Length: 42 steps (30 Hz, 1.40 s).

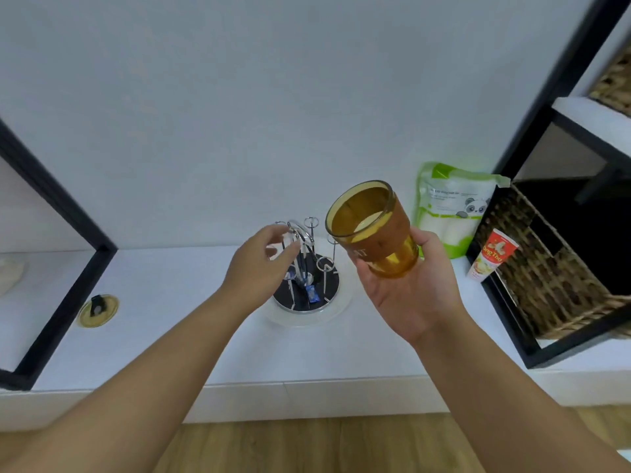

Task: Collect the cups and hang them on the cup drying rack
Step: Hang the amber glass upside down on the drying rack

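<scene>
Aloft, amber cup [374,230] tilted, mouth up-left toward camera, in right-hand [406,288] grip; left hand [259,264] loosely open.

Even, soft light fills the scene; shadows are faint. Near the wall [239,97], frame edges bend and blur.

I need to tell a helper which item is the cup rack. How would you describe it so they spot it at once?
On the white counter against the wall, look just below the left hand. The cup drying rack stands on a clear round plate: a dark round base with thin chrome prongs ending in loops. Nothing else there is metal wire.
</scene>
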Available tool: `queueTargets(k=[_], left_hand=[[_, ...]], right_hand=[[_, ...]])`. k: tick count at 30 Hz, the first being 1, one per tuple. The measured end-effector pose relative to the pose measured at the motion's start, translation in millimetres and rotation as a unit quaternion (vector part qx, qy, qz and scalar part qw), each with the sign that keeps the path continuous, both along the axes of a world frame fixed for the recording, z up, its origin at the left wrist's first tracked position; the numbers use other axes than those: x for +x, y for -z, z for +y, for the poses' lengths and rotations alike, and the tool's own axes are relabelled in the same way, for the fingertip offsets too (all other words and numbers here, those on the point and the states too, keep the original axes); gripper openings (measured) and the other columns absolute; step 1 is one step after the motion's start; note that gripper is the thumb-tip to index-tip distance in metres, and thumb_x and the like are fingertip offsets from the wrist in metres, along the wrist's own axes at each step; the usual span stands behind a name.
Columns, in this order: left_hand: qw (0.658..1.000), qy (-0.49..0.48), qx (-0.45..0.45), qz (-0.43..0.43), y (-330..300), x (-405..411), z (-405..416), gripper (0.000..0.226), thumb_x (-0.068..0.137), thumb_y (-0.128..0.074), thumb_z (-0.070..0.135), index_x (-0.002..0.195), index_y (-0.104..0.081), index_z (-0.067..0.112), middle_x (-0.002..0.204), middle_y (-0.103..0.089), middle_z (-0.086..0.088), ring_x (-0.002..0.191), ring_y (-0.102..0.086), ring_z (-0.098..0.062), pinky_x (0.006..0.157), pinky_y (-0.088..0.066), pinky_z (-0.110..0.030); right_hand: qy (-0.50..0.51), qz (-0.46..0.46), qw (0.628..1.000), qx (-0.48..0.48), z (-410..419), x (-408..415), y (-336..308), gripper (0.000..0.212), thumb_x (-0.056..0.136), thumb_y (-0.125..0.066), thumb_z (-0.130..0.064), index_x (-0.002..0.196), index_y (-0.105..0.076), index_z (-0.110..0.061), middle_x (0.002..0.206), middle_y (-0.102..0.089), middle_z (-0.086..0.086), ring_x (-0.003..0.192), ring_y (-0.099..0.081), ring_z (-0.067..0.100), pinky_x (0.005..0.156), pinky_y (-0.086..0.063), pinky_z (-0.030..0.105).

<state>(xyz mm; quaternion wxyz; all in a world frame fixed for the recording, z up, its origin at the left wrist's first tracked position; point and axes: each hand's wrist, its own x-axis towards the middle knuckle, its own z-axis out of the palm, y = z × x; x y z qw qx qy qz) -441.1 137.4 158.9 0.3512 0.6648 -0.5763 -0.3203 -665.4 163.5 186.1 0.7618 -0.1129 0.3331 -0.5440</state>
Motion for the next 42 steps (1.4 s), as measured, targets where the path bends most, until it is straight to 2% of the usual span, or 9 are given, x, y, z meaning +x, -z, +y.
queueTargets(k=[4,10,15,21,25,30,34,38,42], left_hand=[[0.993,-0.030,0.023,-0.108,55.8,6.2,-6.2,0.041,0.094,-0.068,0.042,0.132,-0.064,0.028,0.134,-0.064,0.004,0.115,-0.062,-0.017,0.098,-0.048,-0.035],[0.987,-0.055,-0.024,-0.147,91.2,-3.0,-18.1,0.040,0.091,-0.071,0.044,0.127,-0.070,0.026,0.126,-0.068,0.003,0.111,-0.065,-0.019,0.094,-0.050,-0.035],[0.986,-0.060,-0.045,-0.147,102.4,-7.0,-30.8,0.023,0.090,-0.074,0.041,0.106,-0.076,0.026,0.100,-0.073,0.009,0.090,-0.066,-0.014,0.079,-0.050,-0.029],[0.989,-0.032,-0.072,-0.124,106.8,5.9,-37.9,0.022,0.088,-0.078,0.032,0.104,-0.079,0.018,0.092,-0.073,0.006,0.081,-0.064,-0.012,0.077,-0.051,-0.029],[0.991,-0.030,-0.058,-0.114,104.1,20.3,-46.1,0.020,0.088,-0.078,0.025,0.105,-0.080,0.016,0.088,-0.069,0.007,0.079,-0.063,-0.009,0.071,-0.043,-0.016],[0.992,-0.002,-0.031,-0.119,104.1,39.9,-63.5,0.028,0.087,-0.079,0.024,0.114,-0.078,0.015,0.094,-0.071,0.004,0.077,-0.060,-0.001,0.070,-0.038,-0.007],[0.984,0.054,-0.032,-0.168,101.3,57.1,-76.2,0.026,0.089,-0.076,0.025,0.114,-0.078,0.017,0.098,-0.073,0.002,0.083,-0.058,-0.010,0.077,-0.039,-0.022],[0.983,0.081,-0.027,-0.164,100.8,65.6,-81.8,0.026,0.090,-0.074,0.025,0.116,-0.078,0.018,0.095,-0.071,0.003,0.087,-0.061,-0.015,0.081,-0.043,-0.026],[0.985,0.080,-0.030,-0.152,106.2,64.8,-81.4,0.027,0.092,-0.073,0.025,0.118,-0.077,0.016,0.105,-0.076,-0.001,0.094,-0.066,-0.016,0.086,-0.047,-0.026]], right_hand=[[0.020,0.018,1.000,0.010,1.9,-18.7,19.2,0.053,0.099,-0.053,-0.041,0.140,-0.062,-0.009,0.124,-0.067,0.015,0.112,-0.065,0.029,0.070,-0.063,0.031],[0.048,0.056,0.997,0.010,-1.0,-29.3,46.0,0.024,0.099,-0.058,-0.037,0.111,-0.070,-0.020,0.104,-0.075,0.007,0.088,-0.073,0.023,0.075,-0.063,0.033],[0.054,0.067,0.996,0.022,-5.2,-25.3,64.1,0.027,0.099,-0.059,-0.036,0.122,-0.066,-0.022,0.112,-0.074,0.006,0.092,-0.073,0.024,0.076,-0.062,0.035],[0.062,0.113,0.991,0.031,-11.7,-11.5,76.6,0.045,0.100,-0.062,-0.037,0.143,-0.061,-0.022,0.122,-0.076,0.005,0.103,-0.074,0.025,0.074,-0.063,0.038],[0.095,0.182,0.979,-0.004,-18.0,-2.5,77.2,0.055,0.100,-0.063,-0.024,0.152,-0.048,-0.036,0.131,-0.069,0.004,0.112,-0.071,0.025,0.078,-0.064,0.046],[0.091,0.365,0.922,-0.098,-20.2,13.6,61.5,0.070,0.097,-0.070,-0.013,0.157,-0.043,-0.038,0.134,-0.058,-0.011,0.107,-0.071,0.017,0.084,-0.065,0.048],[0.057,0.494,0.853,-0.158,-21.2,31.8,59.2,0.096,0.088,-0.083,-0.020,0.162,-0.027,-0.043,0.121,-0.059,-0.018,0.109,-0.069,0.008,0.094,-0.062,0.045],[0.034,0.582,0.790,-0.191,-23.4,47.6,61.8,0.108,0.081,-0.088,-0.025,0.164,-0.020,-0.040,0.107,-0.057,-0.026,0.094,-0.060,-0.016,0.084,-0.048,0.005],[0.015,0.637,0.738,-0.221,-31.0,59.1,71.1,0.117,0.076,-0.091,-0.035,0.165,-0.015,-0.042,0.123,-0.060,-0.013,0.113,-0.060,0.007,0.091,-0.045,0.013]])
